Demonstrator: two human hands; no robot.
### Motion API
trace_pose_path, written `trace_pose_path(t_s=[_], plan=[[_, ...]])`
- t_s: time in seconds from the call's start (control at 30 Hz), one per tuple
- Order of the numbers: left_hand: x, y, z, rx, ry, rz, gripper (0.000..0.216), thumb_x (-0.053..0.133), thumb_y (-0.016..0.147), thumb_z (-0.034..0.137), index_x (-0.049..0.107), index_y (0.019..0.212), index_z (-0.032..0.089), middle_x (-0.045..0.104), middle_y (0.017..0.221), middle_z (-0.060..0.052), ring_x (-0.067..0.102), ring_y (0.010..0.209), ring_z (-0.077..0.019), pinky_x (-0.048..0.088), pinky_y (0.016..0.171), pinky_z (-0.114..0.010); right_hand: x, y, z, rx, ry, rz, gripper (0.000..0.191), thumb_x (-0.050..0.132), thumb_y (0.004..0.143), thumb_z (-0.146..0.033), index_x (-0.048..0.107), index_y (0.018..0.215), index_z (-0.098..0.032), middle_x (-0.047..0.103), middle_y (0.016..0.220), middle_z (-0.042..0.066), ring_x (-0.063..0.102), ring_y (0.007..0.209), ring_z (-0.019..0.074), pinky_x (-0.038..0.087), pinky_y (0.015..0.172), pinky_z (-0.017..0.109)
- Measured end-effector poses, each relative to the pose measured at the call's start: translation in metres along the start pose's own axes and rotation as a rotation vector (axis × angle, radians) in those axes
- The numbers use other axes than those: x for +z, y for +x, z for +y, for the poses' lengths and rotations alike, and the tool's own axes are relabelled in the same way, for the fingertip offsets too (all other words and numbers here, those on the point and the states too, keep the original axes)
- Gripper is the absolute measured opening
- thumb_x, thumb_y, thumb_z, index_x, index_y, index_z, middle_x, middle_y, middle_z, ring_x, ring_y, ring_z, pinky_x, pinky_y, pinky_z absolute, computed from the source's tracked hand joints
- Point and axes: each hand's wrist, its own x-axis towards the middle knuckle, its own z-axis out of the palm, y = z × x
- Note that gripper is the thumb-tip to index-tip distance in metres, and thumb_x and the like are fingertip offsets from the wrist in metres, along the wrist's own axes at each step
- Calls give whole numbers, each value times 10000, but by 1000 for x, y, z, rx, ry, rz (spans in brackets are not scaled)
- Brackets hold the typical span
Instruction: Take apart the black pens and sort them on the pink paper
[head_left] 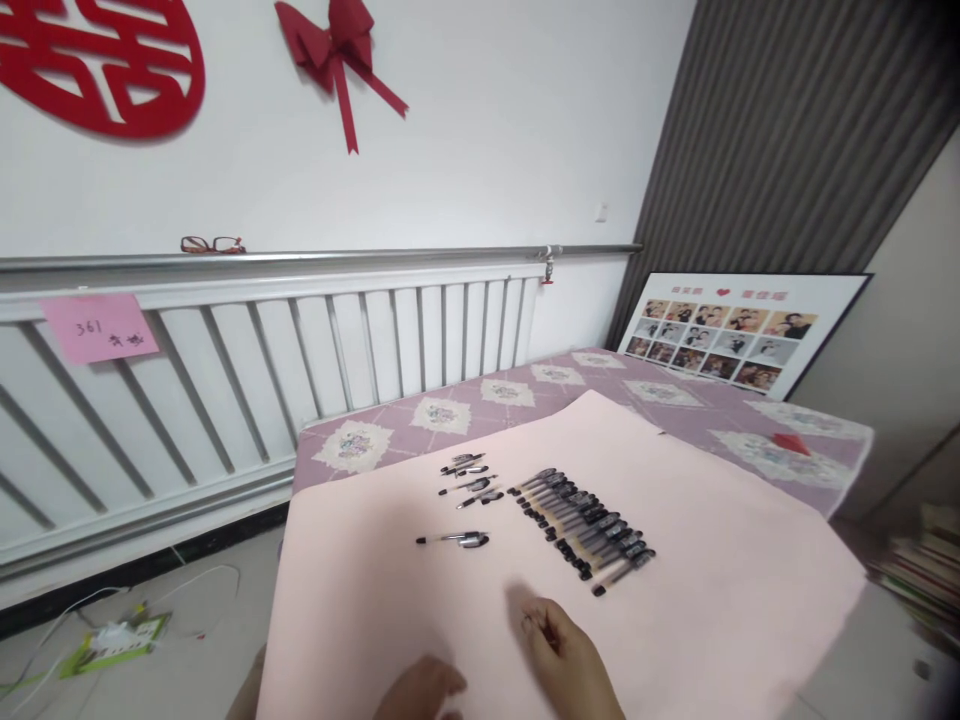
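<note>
My right hand (566,655) is above the pink sheet (720,600), its fingers curled in, and I see nothing in it. My left hand (424,690) is at the bottom edge, partly cut off and blurred, with thumb and finger apart and nothing visible between them. Beyond my right hand lies a slanting row of several black-capped gel pens (589,520), side by side. One single pen (454,540) lies apart to the left of that row. Farther back is a loose group of several pens (471,484). Neither hand touches a pen.
The sheet covers a purple patterned tablecloth (517,392). Behind stands a white radiator (420,340) with glasses (213,245) on the pipe above. A photo board (739,335) leans at the back right. Books (926,570) are stacked right; a power strip (116,645) lies on the floor.
</note>
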Motion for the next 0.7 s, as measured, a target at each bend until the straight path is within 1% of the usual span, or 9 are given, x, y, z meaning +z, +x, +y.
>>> trace_pose_path(t_s=[0.07,0.1,0.13,0.27,0.37,0.47,0.53,0.6,0.7], plan=[[5,24,14,116,153,38,249,474,722,188,614,924,228,631,966,-57,550,915,-213,401,861,-326,-4,-6,-1,39,80,33,141,545,704,-332,617,733,-215,639,673,-3,586,646,173,461,618,243],[4,38,20,145,263,104,283,419,752,170,597,969,209,622,999,-65,535,945,-199,385,882,-308,-6,-8,-1,57,108,45,161,555,699,-349,631,741,-215,656,703,10,599,684,189,469,656,261],[1,53,25,147,363,142,303,396,764,161,588,996,198,611,1037,-65,516,984,-190,366,904,-291,-8,-9,-1,73,129,54,180,563,694,-365,642,751,-214,667,727,21,606,717,202,473,691,276],[-12,109,31,104,454,199,358,385,770,140,545,1089,166,562,1099,-93,465,1037,-215,336,913,-321,-10,-14,6,80,155,67,214,561,706,-385,652,792,-212,679,780,44,611,779,215,470,756,294],[-12,134,28,64,495,207,291,420,757,155,589,995,166,571,1026,-100,474,982,-239,350,864,-352,-10,-17,11,32,139,74,191,532,744,-356,649,807,-218,670,789,42,609,782,199,468,743,276],[-9,140,25,31,493,210,183,440,758,186,609,828,174,573,929,-84,485,923,-232,355,818,-344,-10,-18,11,-21,127,87,160,529,745,-314,654,785,-222,651,762,35,601,752,185,466,698,256],[-10,135,24,18,461,219,154,440,761,189,589,796,178,567,900,-71,487,908,-219,354,804,-329,-12,-17,9,-28,142,84,144,545,723,-298,661,761,-222,641,744,30,596,731,180,464,673,247],[-11,123,24,10,402,220,132,440,761,187,565,802,183,566,883,-58,501,872,-198,362,776,-310,-13,-17,6,16,185,86,138,575,690,-305,666,747,-218,646,747,31,596,731,184,467,678,250],[-12,90,27,-6,262,175,121,416,770,202,531,807,195,576,794,-20,528,733,-150,393,670,-267,-14,-18,-3,163,301,87,197,611,668,-359,669,786,-212,668,782,33,598,760,198,470,710,272]])
